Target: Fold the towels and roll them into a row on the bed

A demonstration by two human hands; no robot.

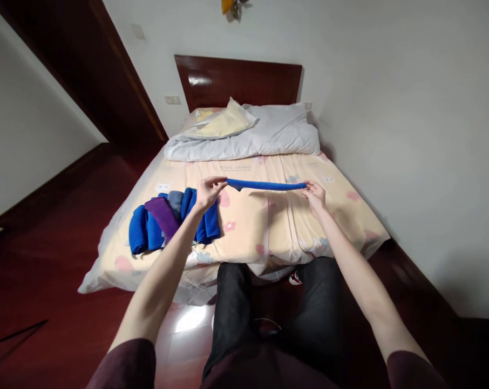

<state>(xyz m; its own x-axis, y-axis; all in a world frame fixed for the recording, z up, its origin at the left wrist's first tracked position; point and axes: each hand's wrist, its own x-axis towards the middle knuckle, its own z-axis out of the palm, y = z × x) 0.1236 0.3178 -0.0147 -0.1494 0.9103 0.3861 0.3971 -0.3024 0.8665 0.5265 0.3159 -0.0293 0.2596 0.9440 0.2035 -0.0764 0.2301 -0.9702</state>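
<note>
You stand at the foot of the bed (pixel 244 227), and everything here is placed from that bed. Your left hand (pixel 209 192) is stretched out over the middle of the mattress, its grip pinched shut on the left end of a blue cloth (pixel 264 185). Your right hand (pixel 315 195) reaches out level with it, toward the bed's right side, and its fingers are closed on the cloth's right end. The cloth runs taut and nearly level between your two hands, seen edge-on as a thin blue band, held in the air above the floral sheet rather than lying on it. At the left end a small corner of it droops just below your fingers.

On the bed's left half, close to your left forearm, lies a pile of folded cloths (pixel 174 219): several blue ones side by side, a purple one (pixel 163 216) laid slantwise over them, and a grey-blue one (pixel 175 200) tucked near the top. The pile rests on the sheet, and your left hand hovers just above its right edge; you cannot tell whether the wrist brushes it.

At the head of the bed a rumpled grey quilt (pixel 264 138) is bunched across the width, with a pale yellow pillow (pixel 222 124) lying on its left part. Behind them rises the dark wooden headboard (pixel 238 81) against the white wall. Dark red wooden floor lies along the bed's left side and at its foot, where your dark trousers (pixel 277 313) show below.
</note>
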